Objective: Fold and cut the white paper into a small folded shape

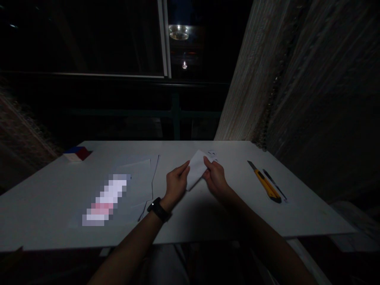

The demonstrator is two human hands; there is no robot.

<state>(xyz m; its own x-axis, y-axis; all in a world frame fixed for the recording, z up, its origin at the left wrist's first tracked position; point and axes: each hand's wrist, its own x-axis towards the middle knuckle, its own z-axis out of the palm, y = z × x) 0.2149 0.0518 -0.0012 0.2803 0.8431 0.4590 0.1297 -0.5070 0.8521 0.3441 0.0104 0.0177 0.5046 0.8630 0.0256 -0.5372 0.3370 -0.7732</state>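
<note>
A folded piece of white paper point(196, 169) is held between both hands above the middle of the white table. My left hand point(177, 181), with a dark watch point(158, 208) on its wrist, pinches the paper's left edge. On the opposite side my right hand point(215, 177) grips it, thumb on top and fingers curled beneath. Just behind the right hand lie small paper scraps point(212, 152) with dark marks. The undersides of the fingers are hidden or dim.
Paper sheets point(142, 178) lie at left, partly under a bright blurred-out patch. A red, white and blue cube point(76, 153) stands at the far left. At right are a yellow utility knife point(265, 183) and a dark pen-like tool point(274, 184). Curtains point(240, 75) flank the table point(184, 231).
</note>
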